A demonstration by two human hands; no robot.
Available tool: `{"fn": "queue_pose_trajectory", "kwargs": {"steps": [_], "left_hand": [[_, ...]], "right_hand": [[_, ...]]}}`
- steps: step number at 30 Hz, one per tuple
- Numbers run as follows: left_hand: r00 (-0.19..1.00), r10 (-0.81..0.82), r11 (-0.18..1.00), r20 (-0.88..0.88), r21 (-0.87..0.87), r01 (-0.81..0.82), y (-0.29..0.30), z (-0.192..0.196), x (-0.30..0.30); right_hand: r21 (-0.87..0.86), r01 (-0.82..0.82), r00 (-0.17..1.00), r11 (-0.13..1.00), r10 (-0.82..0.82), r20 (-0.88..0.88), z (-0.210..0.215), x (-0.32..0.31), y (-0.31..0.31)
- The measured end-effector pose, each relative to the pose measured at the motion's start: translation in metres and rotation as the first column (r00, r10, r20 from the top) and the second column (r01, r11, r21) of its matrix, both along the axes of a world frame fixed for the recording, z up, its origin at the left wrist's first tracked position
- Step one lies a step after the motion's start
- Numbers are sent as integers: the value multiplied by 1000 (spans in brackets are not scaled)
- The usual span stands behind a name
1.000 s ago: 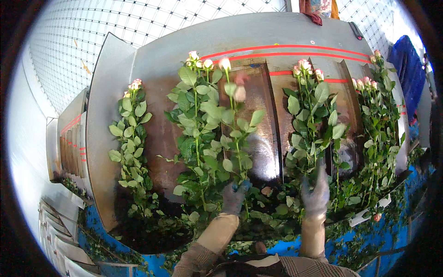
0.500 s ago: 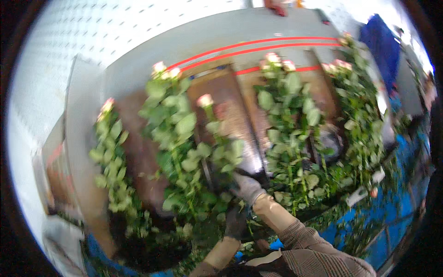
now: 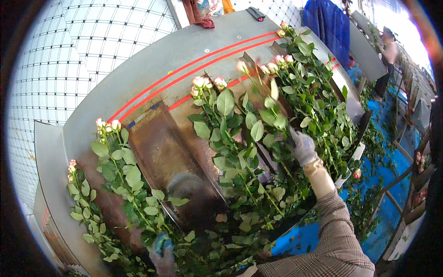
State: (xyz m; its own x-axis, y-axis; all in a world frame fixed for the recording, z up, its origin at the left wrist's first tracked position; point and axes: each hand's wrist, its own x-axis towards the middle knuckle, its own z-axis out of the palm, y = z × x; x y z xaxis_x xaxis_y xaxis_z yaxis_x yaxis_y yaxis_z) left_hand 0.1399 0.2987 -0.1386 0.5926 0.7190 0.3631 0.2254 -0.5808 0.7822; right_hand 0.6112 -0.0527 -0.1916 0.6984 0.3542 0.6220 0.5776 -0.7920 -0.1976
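My right hand (image 3: 303,147), in a grey glove, grips the stem of a pale pink rose (image 3: 242,68), whose bloom is slightly smeared by motion. Leaves hide part of the grip. Just beside it lie the rows of roses at the right (image 3: 318,99) and in the middle (image 3: 226,101). At the lower edge my left hand (image 3: 162,261), also gloved, is close to the lower stems of the left bunch of roses (image 3: 134,177). A bluish patch shows at its blurred fingers, which I cannot read.
A metal sorting table (image 3: 198,46) with red lines carries the bunches between upright dividers (image 3: 154,184). Another row of roses (image 3: 85,198) lies far left. A blue cloth (image 3: 325,27) hangs at the back. Cut leaves litter the blue floor (image 3: 369,171); a person (image 3: 387,60) stands far right.
My view has turned, so the table sits differently in it. My right hand has carried the rose rightward across the table. My left hand has come away from the right one, toward the lower left.
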Motion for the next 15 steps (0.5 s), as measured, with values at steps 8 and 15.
{"fn": "queue_pose_trajectory", "kwargs": {"steps": [8, 15], "left_hand": [[949, 311, 805, 60, -548, -229, 33, -15, -106], [878, 107, 938, -466, 341, 66, 34, 3, -146]], "right_hand": [[-108, 158, 971, 982, -174, -163, -104, 15, -15], [312, 64, 985, 948, -9, -173, -28, -2, -46]]}}
